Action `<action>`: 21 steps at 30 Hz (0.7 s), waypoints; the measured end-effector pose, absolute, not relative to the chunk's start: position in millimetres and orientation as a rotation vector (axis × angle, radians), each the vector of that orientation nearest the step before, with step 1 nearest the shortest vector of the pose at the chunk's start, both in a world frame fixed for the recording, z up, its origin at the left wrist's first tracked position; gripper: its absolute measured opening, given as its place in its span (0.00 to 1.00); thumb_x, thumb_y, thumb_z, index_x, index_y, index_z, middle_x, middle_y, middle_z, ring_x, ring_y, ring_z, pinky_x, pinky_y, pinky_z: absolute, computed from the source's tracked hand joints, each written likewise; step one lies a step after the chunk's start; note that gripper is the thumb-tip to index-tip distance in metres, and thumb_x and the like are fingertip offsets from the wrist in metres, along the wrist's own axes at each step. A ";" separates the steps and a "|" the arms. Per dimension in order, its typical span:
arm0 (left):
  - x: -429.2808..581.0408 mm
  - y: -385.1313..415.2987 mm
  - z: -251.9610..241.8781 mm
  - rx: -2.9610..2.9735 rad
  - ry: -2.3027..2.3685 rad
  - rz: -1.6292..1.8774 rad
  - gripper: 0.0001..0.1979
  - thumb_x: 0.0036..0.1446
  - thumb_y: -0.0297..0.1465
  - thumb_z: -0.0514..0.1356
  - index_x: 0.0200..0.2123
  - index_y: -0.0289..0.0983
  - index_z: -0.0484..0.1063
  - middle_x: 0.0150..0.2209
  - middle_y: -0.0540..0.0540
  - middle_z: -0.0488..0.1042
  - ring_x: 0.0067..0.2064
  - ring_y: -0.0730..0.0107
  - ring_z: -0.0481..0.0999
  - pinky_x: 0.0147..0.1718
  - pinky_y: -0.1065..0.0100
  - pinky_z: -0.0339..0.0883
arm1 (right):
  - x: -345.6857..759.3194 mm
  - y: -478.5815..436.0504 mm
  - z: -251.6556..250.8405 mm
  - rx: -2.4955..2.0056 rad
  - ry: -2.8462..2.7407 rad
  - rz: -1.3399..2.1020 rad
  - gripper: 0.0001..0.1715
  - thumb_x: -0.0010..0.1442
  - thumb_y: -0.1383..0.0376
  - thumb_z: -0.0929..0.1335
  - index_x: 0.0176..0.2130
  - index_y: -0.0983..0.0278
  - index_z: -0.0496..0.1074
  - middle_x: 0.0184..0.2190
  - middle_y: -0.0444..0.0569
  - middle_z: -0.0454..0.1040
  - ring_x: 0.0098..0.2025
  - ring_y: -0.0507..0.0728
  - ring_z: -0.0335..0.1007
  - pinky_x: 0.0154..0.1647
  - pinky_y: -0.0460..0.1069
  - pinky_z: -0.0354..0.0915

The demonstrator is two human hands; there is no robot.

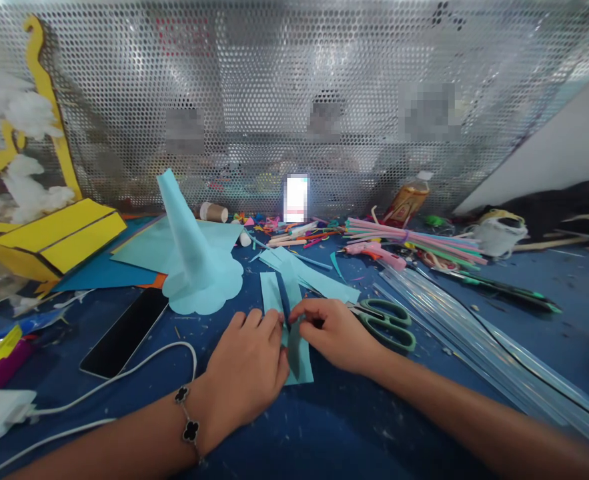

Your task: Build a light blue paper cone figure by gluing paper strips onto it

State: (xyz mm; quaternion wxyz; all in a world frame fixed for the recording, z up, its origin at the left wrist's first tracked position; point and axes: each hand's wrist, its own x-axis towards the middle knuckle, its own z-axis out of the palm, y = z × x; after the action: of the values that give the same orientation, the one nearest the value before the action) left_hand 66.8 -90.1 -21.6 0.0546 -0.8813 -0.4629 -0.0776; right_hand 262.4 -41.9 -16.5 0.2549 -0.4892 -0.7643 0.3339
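Observation:
At the middle of the blue table lie light-blue paper strips [300, 365], partly covered by my fingers. My left hand [248, 363], fingers curled and together, holds the paper down from the left. From the right, my right hand [338, 333] pinches the raised edge of a strip between thumb and forefinger. More cut light-blue paper [324, 279] lies just beyond. Green-handled scissors [387, 323] rest beside my right wrist, their blades partly hidden. A light-blue paper cone on a scalloped base [194, 267] stands to the left of the strips.
A black phone [124, 332] and white cable [139, 363] lie at left, near a yellow box [59, 237]. At right are a pink glue gun [377, 253], colored sticks [414, 239], clear plastic strips [474, 353] and a bottle [408, 200]. Perforated metal [254, 80] stands behind.

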 end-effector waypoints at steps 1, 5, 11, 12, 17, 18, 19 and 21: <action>66.9 -89.9 -21.4 -2.675 -1.409 -0.235 0.18 0.70 0.32 0.51 0.56 0.34 0.73 0.51 0.40 0.74 0.47 0.51 0.71 0.44 0.50 0.65 | 263.1 -42.2 -17.2 -1.334 -2.071 0.910 0.15 0.55 0.71 0.65 0.37 0.62 0.81 0.23 0.41 0.73 0.25 0.52 0.63 0.27 0.47 0.56; 66.8 -87.5 -20.2 -2.677 -1.444 -0.244 0.18 0.70 0.32 0.51 0.57 0.34 0.73 0.53 0.39 0.74 0.49 0.51 0.71 0.45 0.50 0.65 | 263.9 -44.6 -14.1 -1.285 -2.110 0.889 0.12 0.60 0.66 0.66 0.38 0.62 0.81 0.23 0.41 0.72 0.25 0.52 0.63 0.28 0.48 0.57; 65.5 -86.0 -16.9 -2.689 -1.405 -0.306 0.19 0.70 0.33 0.52 0.58 0.31 0.72 0.53 0.37 0.74 0.50 0.50 0.72 0.46 0.50 0.66 | 263.7 -38.3 -16.9 -1.245 -2.000 0.864 0.13 0.63 0.61 0.67 0.41 0.63 0.80 0.25 0.43 0.74 0.26 0.53 0.65 0.28 0.48 0.60; 65.4 -86.3 -16.9 -2.699 -1.385 -0.303 0.19 0.69 0.32 0.52 0.57 0.32 0.72 0.52 0.37 0.74 0.49 0.50 0.72 0.46 0.50 0.66 | 263.7 -36.2 -18.4 -1.256 -1.981 0.849 0.13 0.64 0.61 0.67 0.41 0.63 0.80 0.26 0.43 0.75 0.27 0.53 0.67 0.29 0.48 0.60; 66.2 -86.9 -19.7 -2.727 -1.363 -0.265 0.20 0.69 0.32 0.51 0.59 0.31 0.72 0.50 0.38 0.74 0.48 0.50 0.72 0.45 0.49 0.66 | 263.6 -31.1 -20.5 -1.306 -2.046 0.793 0.11 0.61 0.64 0.67 0.39 0.62 0.80 0.25 0.42 0.74 0.26 0.53 0.66 0.28 0.48 0.59; 66.6 -86.9 -20.1 -2.725 -1.363 -0.255 0.21 0.70 0.32 0.51 0.59 0.31 0.72 0.51 0.38 0.74 0.48 0.50 0.72 0.44 0.49 0.66 | 263.8 -31.2 -20.3 -1.315 -2.052 0.800 0.11 0.60 0.65 0.67 0.38 0.62 0.80 0.23 0.41 0.73 0.25 0.52 0.64 0.27 0.48 0.57; 67.1 -86.9 -20.2 -2.719 -1.365 -0.246 0.21 0.70 0.32 0.51 0.60 0.31 0.71 0.51 0.38 0.74 0.47 0.50 0.72 0.44 0.49 0.66 | 264.1 -31.5 -20.2 -1.327 -2.043 0.813 0.11 0.59 0.66 0.67 0.38 0.62 0.80 0.22 0.41 0.71 0.24 0.52 0.62 0.26 0.47 0.56; 68.0 -87.0 -19.9 -2.711 -1.375 -0.232 0.21 0.70 0.32 0.50 0.59 0.31 0.72 0.49 0.39 0.74 0.47 0.50 0.72 0.44 0.49 0.66 | 264.9 -32.3 -20.2 -1.359 -2.002 0.842 0.13 0.58 0.68 0.66 0.37 0.62 0.80 0.19 0.39 0.66 0.22 0.51 0.59 0.25 0.47 0.54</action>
State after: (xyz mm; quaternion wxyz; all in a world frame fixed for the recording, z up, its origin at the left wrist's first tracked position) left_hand 68.0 -87.0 -19.9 0.0467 -0.8883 -0.4506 -0.0759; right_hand 264.9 -32.3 -20.2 0.2858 -0.5084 -0.7487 0.3149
